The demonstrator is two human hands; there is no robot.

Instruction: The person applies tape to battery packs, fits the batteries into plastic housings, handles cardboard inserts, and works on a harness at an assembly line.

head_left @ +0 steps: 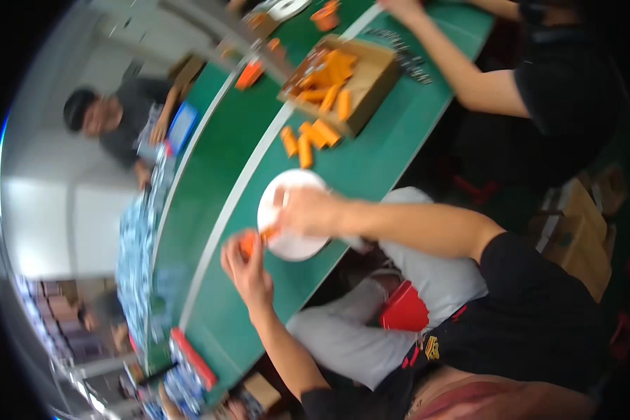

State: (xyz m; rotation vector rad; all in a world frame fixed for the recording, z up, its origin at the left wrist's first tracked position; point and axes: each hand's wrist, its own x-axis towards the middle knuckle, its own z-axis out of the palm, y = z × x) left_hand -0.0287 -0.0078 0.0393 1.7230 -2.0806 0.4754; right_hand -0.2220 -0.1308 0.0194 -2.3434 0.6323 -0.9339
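My left hand is closed around a small orange piece, held up above the green table. My right hand is close beside it, over a flat white disc lying on the table. Its fingers bend toward the orange piece in a pinch. A bit of orange shows by those fingertips, but blur hides what they hold. Several loose orange tube-shaped pieces lie beyond the disc, next to an open cardboard box with more of them inside.
The green table has a pale strip along it. Across it a co-worker stands near a blue tray and a heap of clear bluish packages. Another person's arm reaches in beyond the box. A red bin is by my legs.
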